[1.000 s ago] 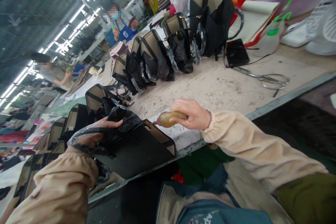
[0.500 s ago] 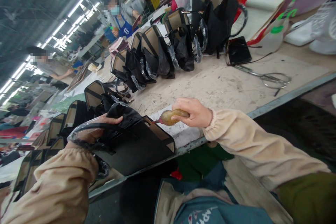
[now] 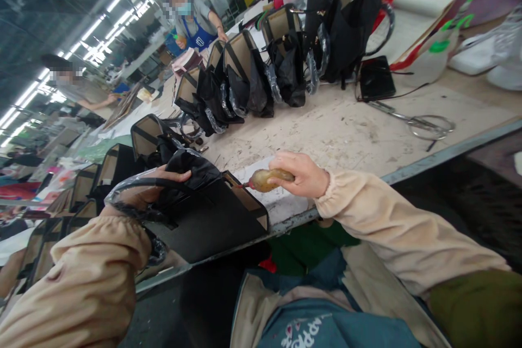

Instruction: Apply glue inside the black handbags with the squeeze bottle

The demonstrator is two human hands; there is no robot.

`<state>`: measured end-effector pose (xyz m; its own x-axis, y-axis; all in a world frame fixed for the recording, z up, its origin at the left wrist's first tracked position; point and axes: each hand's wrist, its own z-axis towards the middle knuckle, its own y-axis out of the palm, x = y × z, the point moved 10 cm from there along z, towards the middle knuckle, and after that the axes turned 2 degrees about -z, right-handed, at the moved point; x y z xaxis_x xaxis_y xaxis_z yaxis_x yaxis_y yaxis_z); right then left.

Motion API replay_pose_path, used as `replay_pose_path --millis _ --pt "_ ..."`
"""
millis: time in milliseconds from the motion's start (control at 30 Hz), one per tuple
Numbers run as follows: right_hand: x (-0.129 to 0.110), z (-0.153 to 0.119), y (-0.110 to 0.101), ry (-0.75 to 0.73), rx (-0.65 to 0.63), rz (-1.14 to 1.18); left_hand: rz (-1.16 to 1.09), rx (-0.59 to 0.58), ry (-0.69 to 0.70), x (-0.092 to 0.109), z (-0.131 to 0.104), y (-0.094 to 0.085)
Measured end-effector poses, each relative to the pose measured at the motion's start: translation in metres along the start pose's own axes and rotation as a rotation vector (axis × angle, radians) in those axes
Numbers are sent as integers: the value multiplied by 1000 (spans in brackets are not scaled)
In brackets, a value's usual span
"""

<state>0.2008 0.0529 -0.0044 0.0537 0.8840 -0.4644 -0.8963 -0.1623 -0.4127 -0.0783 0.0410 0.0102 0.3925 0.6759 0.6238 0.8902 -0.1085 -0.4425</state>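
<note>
A black bag (image 3: 212,223) lies tilted at the table's front edge, its beige-lined opening facing right. My left hand (image 3: 163,182) grips the bag's black fabric near its plastic-wrapped handle (image 3: 130,187), thumb on top. In my right hand (image 3: 299,174) is a yellowish squeeze bottle (image 3: 265,180), closed in the fingers. The bottle's thin reddish nozzle points left and reaches the inner edge of the bag's opening; whether it touches cannot be made out. White paper (image 3: 285,201) lies under the bottle.
Several black bags (image 3: 248,76) stand in a row behind, more at left. Scissors (image 3: 428,126), a black phone-like object (image 3: 377,79), a green-capped bottle (image 3: 438,54) and white shoes (image 3: 477,54) lie at right. Two people (image 3: 196,24) work across the tables.
The view has shifted slightly. Both hands keep their hold, and the nozzle stays at the bag's opening. The masked person's arm now reaches down toward the row of bags.
</note>
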Motion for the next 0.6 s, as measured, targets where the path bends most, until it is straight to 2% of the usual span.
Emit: replay_pose_path --millis 100,233,367,600 --pt "2 -1 1 4 14 -20 43 -3 17 2 2 0" --pt "0 -9 15 -18 -104 -22 69 10 29 -2 9 -6" --pt "-1 -20 25 -35 -189 -11 39 -37 79 -4 14 -6" --pt "4 -15 3 41 12 -17 76 37 86 -1 10 -9"
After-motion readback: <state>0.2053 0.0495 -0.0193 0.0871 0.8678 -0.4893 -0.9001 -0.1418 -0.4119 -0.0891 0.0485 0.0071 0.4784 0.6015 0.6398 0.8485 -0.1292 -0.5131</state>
